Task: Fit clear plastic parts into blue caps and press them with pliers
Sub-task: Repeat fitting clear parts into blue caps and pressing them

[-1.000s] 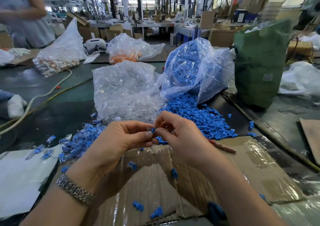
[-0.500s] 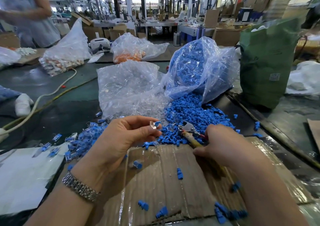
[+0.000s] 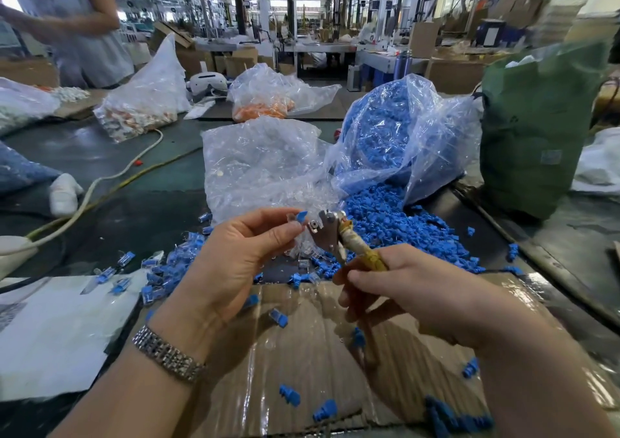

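Note:
My left hand (image 3: pixel 235 259) pinches a clear plastic part fitted with a blue cap (image 3: pixel 298 216) between thumb and fingertips, raised above the table. My right hand (image 3: pixel 412 290) grips the yellow wrapped handles of the pliers (image 3: pixel 335 236), whose metal jaws sit just right of the cap, almost touching it. A clear bag of clear parts (image 3: pixel 261 165) lies behind my hands. A bag of blue caps (image 3: pixel 396 128) spills a pile of caps (image 3: pixel 385 216) onto the table. Assembled pieces (image 3: pixel 174 266) lie in a heap at the left.
Taped cardboard (image 3: pixel 302 353) with scattered blue caps lies under my arms, white paper (image 3: pixel 57 330) to its left. A green sack (image 3: pixel 536 125) stands at the right. A cable (image 3: pixel 110 182) crosses the dark table. Bags of white and orange parts and a person stand at the back left.
My right hand picked the pliers up from the table and raised their jaws to the cap. My left hand lifted the capped part slightly.

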A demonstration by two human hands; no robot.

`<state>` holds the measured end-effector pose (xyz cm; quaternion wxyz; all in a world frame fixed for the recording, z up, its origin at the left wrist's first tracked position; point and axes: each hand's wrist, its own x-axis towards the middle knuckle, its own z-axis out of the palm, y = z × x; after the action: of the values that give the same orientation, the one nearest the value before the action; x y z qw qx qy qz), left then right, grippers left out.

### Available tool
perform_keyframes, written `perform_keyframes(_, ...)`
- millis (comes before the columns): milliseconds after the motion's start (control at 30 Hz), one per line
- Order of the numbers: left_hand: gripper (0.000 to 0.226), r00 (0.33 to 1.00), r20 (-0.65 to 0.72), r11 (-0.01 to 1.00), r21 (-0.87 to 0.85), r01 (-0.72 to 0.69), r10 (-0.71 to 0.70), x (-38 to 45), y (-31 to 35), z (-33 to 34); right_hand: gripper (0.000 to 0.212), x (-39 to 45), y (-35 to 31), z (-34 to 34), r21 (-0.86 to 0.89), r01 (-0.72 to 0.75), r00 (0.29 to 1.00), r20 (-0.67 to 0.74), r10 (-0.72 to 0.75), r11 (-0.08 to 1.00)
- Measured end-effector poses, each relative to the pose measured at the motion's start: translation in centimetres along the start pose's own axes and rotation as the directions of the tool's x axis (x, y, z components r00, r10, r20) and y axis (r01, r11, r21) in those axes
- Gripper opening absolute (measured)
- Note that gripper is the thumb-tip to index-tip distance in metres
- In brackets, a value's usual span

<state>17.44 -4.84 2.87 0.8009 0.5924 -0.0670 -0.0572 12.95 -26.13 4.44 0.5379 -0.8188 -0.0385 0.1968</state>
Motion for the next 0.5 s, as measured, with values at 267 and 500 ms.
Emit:
perform_keyframes(267,0.032,0.997,0.001,0.988,0.134,-0.08,0.08,0.1,-0.5,-0.1,0.026,-0.2,-0.4,0.9,-0.082,0.058,0.997,0.06,-0.053,0.995)
perform_keyframes(500,0.029,0.992,0.0,0.971,0.202,-0.125,0.128,0.2,-0.9,-0.1,0.034,0.2,0.0,1.2,-0.125,0.084,0.996,0.028,-0.081,0.989)
